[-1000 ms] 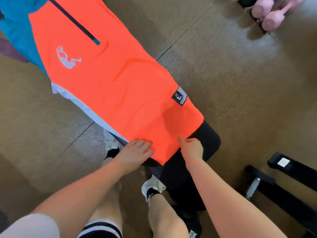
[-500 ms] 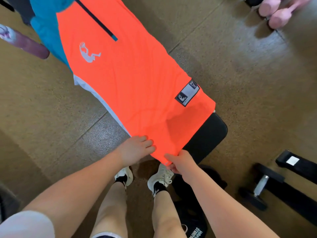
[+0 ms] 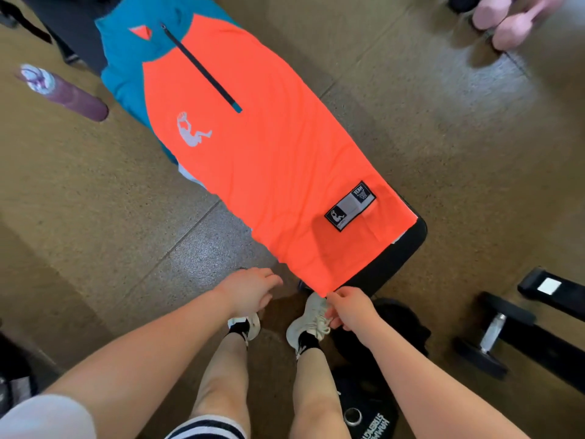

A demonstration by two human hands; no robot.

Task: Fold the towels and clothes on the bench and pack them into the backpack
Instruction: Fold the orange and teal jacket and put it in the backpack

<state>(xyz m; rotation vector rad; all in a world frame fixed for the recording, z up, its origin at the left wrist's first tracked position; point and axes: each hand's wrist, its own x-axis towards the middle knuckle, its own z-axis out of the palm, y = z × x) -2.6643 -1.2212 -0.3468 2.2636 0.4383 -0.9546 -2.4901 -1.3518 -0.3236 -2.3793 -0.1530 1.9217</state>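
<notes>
An orange and teal shirt (image 3: 269, 147) with a dark zip, a white figure logo and a black label lies flat along the black bench (image 3: 399, 251). My right hand (image 3: 349, 308) pinches the shirt's near hem corner, which hangs past the bench's end. Just left of the hem, my left hand (image 3: 250, 288) hovers with loosely curled fingers and holds nothing. A black bag (image 3: 370, 410) with white lettering lies on the floor beside my right leg.
A maroon bottle (image 3: 63, 93) lies on the floor at the left. Pink dumbbells (image 3: 512, 17) sit at the top right. A black dumbbell (image 3: 487, 340) and a black frame (image 3: 557, 289) are at the right. My feet in white shoes stand below the bench's end.
My left hand has lifted off the shirt's hem and pulled back left. My right hand keeps its pinch on the hem corner and has drawn it towards me.
</notes>
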